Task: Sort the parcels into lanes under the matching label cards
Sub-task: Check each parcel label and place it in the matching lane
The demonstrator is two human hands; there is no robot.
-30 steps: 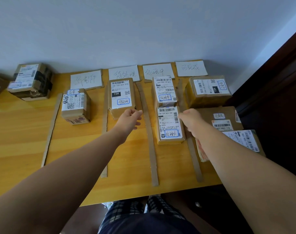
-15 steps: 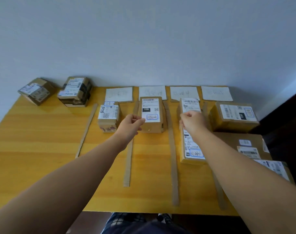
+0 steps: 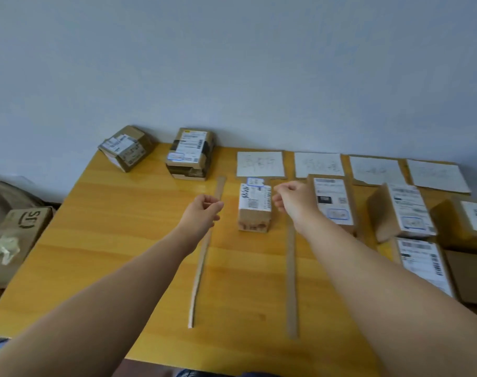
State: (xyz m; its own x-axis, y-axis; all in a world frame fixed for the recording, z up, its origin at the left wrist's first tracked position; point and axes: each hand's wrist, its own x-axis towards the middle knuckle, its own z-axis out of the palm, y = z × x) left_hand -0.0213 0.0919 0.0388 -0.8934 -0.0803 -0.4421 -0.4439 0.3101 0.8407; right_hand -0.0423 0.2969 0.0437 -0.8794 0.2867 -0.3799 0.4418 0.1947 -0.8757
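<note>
Several white label cards (image 3: pixel 260 164) lie along the back of the yellow table (image 3: pixel 117 240). Cardboard strips (image 3: pixel 202 262) mark the lanes below them. A small parcel (image 3: pixel 254 210) sits in the first lane and another parcel (image 3: pixel 332 202) in the second. Further parcels (image 3: pixel 407 210) fill the lanes to the right. Two unsorted parcels stand at the back left: a tilted one (image 3: pixel 126 148) and a taped one (image 3: pixel 190 153). My left hand (image 3: pixel 203 212) hovers left of the small parcel, fingers curled, holding nothing. My right hand (image 3: pixel 296 200) hovers just right of it, also curled and empty.
A cardboard box (image 3: pixel 19 232) with crumpled paper stands off the table's left edge. The wall runs right behind the cards. A wide stretch of bare tabletop lies left of the first strip.
The view has swung left, so the lanes now sit at the right. Both hands have moved left with it, from the second and third lanes to either side of the first-lane parcel.
</note>
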